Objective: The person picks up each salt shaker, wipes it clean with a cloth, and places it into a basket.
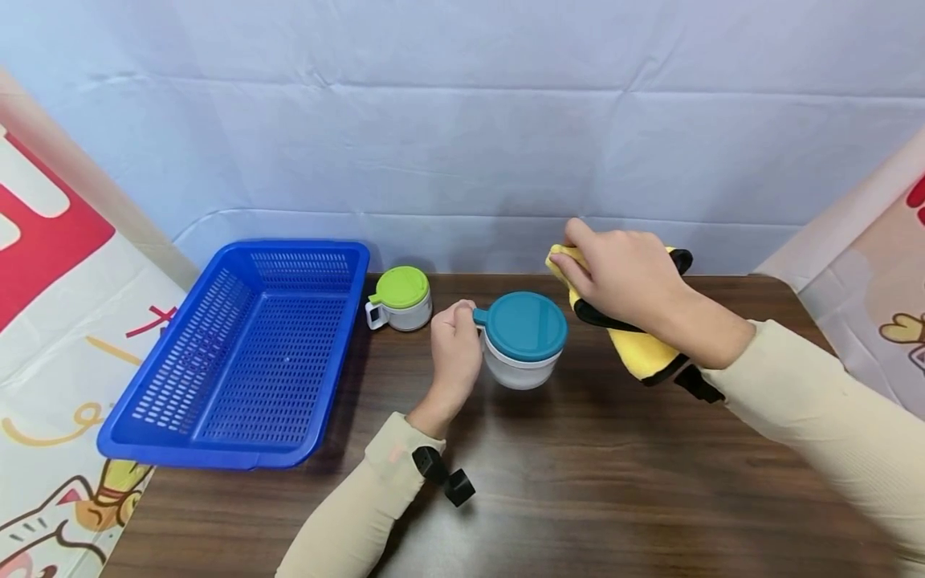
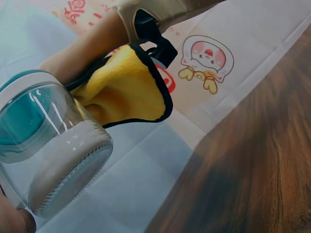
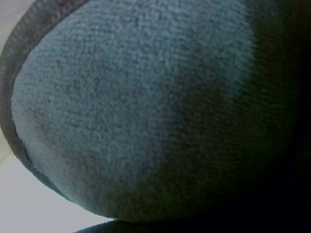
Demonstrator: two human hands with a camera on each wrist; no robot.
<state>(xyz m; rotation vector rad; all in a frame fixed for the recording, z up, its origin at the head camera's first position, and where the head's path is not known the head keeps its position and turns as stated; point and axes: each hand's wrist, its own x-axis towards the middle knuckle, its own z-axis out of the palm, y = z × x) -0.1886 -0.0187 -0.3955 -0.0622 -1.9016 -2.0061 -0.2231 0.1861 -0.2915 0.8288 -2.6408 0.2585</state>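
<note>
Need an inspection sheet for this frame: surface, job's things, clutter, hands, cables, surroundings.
Surface: dark wood-grain table.
Job's things: teal-lidded jar, lifted and tilted; yellow cloth with black edging.
Clutter: blue basket at left, nothing seen inside; green-lidded jar beside it.
Hands: left hand grips the teal-lidded jar at its handle side; right hand holds the yellow cloth next to the jar.
Cables: nothing seen.
Surroundings: pale sheet backdrop; cartoon-printed cloths at both sides.

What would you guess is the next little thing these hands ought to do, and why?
Probably bring the yellow cloth across onto the teal-lidded jar to wipe it. The left hand holds the jar by its handle, lifted and tilted, while the right hand grips the cloth just beside it, seemingly not yet touching.
</note>
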